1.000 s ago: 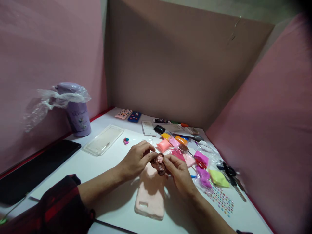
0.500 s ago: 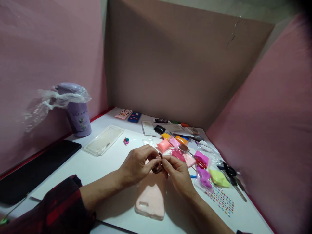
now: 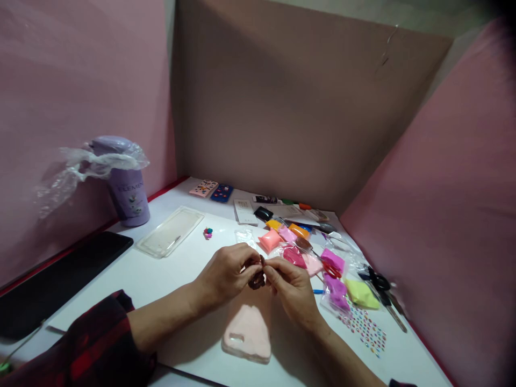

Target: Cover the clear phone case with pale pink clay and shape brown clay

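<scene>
Between my two hands is a small dark brown piece that looks like modelling clay (image 3: 257, 280), partly hidden by fingers. My left hand (image 3: 229, 273) grips it from the left, its fingers curled and thumb pressed in. My right hand (image 3: 291, 287) pinches its right edge with thumb and forefinger. Just below the hands, a phone case (image 3: 246, 333) coated in pale pink lies on the white board, camera cutout toward me. Its far end is covered by my hands and their shadow.
To the right lie several packets of coloured clay (image 3: 294, 255), red-handled scissors (image 3: 331, 267), a gem sticker sheet (image 3: 367, 329) and black-handled scissors (image 3: 379, 282). On the left are a clear tray (image 3: 171, 232), a purple tumbler (image 3: 131, 188) and a black slab (image 3: 64, 285). A tiny multicoloured clay piece (image 3: 207, 233) sits beyond the hands.
Both hands stay together around the brown piece, shifting very slightly left in view. The fingers have moved a little on it. The things on the table lie as before.
</scene>
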{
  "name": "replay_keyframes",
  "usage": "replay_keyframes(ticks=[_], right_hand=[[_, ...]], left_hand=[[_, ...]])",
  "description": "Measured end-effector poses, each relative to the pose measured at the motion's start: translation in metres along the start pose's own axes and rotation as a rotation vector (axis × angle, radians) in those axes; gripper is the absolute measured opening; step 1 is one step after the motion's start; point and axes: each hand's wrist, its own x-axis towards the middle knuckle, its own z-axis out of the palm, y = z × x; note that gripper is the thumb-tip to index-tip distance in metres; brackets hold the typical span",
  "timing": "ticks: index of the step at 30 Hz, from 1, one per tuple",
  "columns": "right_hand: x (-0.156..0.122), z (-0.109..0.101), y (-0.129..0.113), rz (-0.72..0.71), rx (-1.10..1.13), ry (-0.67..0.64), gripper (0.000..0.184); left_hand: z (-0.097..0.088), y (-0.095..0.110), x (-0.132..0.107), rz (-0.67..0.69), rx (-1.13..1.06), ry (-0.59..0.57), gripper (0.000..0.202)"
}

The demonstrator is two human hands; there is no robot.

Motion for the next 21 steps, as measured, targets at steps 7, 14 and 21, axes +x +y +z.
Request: replay_keyframes(ticks=[7,14,21], right_hand=[[-0.003,0.004,-0.007,-0.026,-0.036,-0.003,0.013],[-0.006,0.006,-0.009,-0.079,-0.127,-0.017,0.015],[-0.006,0.006,-0.008,-0.042,0.019,-0.036,0.016]], left_hand=[[0.006,0.002,-0.002,-0.019,0.034,0.028,0.011],[0.01,-0.001,-0.005,0.055,0.144,0.076,0.012],[0.006,0.001,0.0,-0.29,-0.462,-0.074,0.009]])
